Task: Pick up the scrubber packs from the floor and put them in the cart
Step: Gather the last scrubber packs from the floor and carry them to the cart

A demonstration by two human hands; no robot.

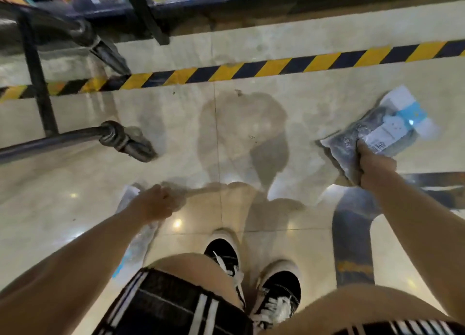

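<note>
Each hand's grip is closed on a scrubber pack by its edge, right hand [376, 168] holding the right pack [377, 130] and left hand [156, 203] the left pack [141, 244] (blurred), freeing both for the cart [37, 83].

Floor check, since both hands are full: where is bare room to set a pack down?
Bare tile lies between the striped tape and the shoes, flanked by the cart wheel and the right hand's pack. Crowded at the left, where the cart frame stands and the left hand grips another pack.
</note>
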